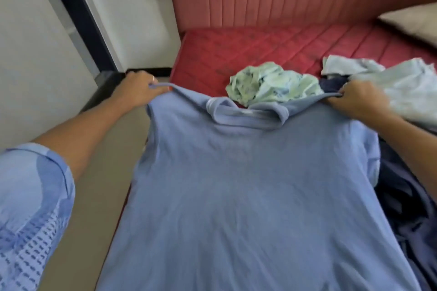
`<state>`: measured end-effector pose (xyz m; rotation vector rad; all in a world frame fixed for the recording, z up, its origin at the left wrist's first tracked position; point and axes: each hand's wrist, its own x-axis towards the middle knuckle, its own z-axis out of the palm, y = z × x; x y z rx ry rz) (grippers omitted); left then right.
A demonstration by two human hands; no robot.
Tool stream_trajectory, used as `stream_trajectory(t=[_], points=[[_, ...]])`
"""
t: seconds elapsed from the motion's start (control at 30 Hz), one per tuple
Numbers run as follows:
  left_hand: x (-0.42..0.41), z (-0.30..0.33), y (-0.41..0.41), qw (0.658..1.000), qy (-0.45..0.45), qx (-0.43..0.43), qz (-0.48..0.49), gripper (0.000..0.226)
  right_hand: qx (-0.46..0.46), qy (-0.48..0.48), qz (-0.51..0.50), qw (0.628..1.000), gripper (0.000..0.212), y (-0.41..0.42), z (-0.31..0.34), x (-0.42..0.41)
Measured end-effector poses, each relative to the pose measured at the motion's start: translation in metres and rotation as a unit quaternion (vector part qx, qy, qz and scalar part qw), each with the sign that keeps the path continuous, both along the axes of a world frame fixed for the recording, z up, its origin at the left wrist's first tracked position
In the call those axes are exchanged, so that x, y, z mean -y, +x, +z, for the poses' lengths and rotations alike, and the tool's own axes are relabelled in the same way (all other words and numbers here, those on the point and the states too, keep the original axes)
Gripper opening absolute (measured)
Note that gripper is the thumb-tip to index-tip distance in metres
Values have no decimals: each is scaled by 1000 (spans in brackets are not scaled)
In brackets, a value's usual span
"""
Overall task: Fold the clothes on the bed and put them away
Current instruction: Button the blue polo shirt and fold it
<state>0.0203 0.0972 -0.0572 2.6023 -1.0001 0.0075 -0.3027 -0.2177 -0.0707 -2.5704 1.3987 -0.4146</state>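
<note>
Your left hand (pixel 139 88) pinches one shoulder of the blue shirt (pixel 255 191), and your right hand (pixel 359 99) pinches the other shoulder. Both hands hold the cloth tight and pull it wide, so the top edge is stretched between them. The collar (pixel 248 113) sits in the middle, a bit floppy. The rest of the shirt lies long and flat toward you, over the near part of the red bed (pixel 260 49).

It looks like you are at the spreading-out step, getting the shirt smooth before you fold it. Next, you likely need to lay the shoulders down flat and fold the sides in.

More clothes wait. A crumpled green cloth (pixel 272 84) lies just past the collar. A pale cloth (pixel 402 82) lies by your right hand. Dark blue clothes (pixel 406 201) lie beside the shirt on the right.
</note>
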Motion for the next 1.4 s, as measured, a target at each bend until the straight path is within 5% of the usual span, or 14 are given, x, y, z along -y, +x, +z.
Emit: stream_trajectory(t=[0.2,0.4,0.53,0.73,1.13,1.4], points=[[49,-51,43,987,51,-104,114,77,-123,109,-40,986,113,32,-41,31],[26,-79,10,995,-28,-62,71,20,-119,-25,-81,989,55,29,-53,1],[-45,-83,-23,991,10,-73,110,22,-144,-101,-13,984,50,14,-47,-46],[-151,-80,-78,979,-15,-141,146,11,-189,-84,119,971,49,15,-45,-158],[-259,-99,-171,941,16,-310,133,36,-169,-100,400,895,45,123,-40,-354],[-266,-119,-192,923,66,-369,90,49,-189,-67,429,881,48,189,-77,-396]])
